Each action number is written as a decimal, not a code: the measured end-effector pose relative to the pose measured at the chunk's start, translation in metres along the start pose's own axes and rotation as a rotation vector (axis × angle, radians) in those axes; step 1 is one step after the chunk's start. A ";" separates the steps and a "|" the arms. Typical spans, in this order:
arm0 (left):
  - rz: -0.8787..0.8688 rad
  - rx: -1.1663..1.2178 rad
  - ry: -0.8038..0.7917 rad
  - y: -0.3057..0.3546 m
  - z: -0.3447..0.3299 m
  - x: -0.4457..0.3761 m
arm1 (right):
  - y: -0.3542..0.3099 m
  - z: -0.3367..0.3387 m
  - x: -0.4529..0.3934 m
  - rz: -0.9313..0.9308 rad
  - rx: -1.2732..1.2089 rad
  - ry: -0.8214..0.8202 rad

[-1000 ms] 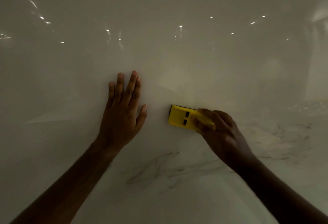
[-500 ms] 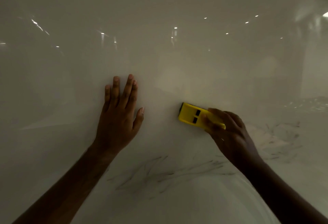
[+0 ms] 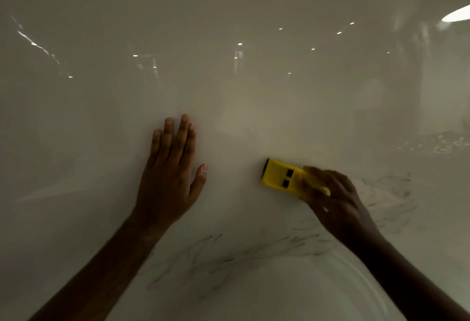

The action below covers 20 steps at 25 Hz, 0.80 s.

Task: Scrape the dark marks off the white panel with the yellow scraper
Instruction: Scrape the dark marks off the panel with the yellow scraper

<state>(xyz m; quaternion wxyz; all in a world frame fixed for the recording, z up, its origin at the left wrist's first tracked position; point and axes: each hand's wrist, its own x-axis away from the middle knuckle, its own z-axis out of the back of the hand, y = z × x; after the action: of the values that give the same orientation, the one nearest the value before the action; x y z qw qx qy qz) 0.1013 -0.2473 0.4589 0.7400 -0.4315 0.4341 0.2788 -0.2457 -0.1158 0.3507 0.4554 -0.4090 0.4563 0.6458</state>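
Yellow scraper (image 3: pixel 282 177), just one, lies pressed on the white panel (image 3: pixel 254 97), gripped at its rear by the right hand (image 3: pixel 333 201). Left hand (image 3: pixel 170 175) rests flat, fingers spread. Dark marks (image 3: pixel 229 259) streak below both hands.

That white panel (image 3: pixel 254 92) is super glossy and smooth, basically a mirror for the ceiling lights. The dark marks (image 3: pixel 229 259) on it look thin, smudgy and matt. The yellow scraper (image 3: pixel 282 177) looks like smooth, slightly shiny plastic with black insets.
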 end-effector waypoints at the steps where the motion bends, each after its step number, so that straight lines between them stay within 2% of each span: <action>1: 0.001 -0.004 0.003 0.003 0.000 -0.002 | 0.003 -0.001 -0.012 -0.028 -0.002 0.033; 4: 0.009 -0.013 0.011 0.011 -0.002 -0.006 | -0.005 -0.011 -0.016 -0.037 -0.030 0.056; 9: 0.003 -0.022 0.011 0.022 -0.003 -0.015 | 0.005 0.000 0.052 0.114 -0.018 -0.149; 16: -0.009 -0.024 0.002 0.036 -0.005 -0.024 | 0.025 0.006 0.010 -0.130 -0.003 0.029; 18: -0.009 -0.025 -0.007 0.041 -0.007 -0.027 | 0.018 -0.001 0.022 -0.107 -0.018 0.012; 20: -0.010 -0.027 -0.011 0.046 -0.009 -0.031 | 0.016 -0.003 0.052 -0.026 -0.022 -0.082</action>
<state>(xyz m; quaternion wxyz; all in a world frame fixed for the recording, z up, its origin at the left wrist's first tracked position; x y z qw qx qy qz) 0.0467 -0.2342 0.4657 0.7381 -0.4420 0.4239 0.2831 -0.2733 -0.1106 0.3047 0.4776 -0.3932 0.4246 0.6610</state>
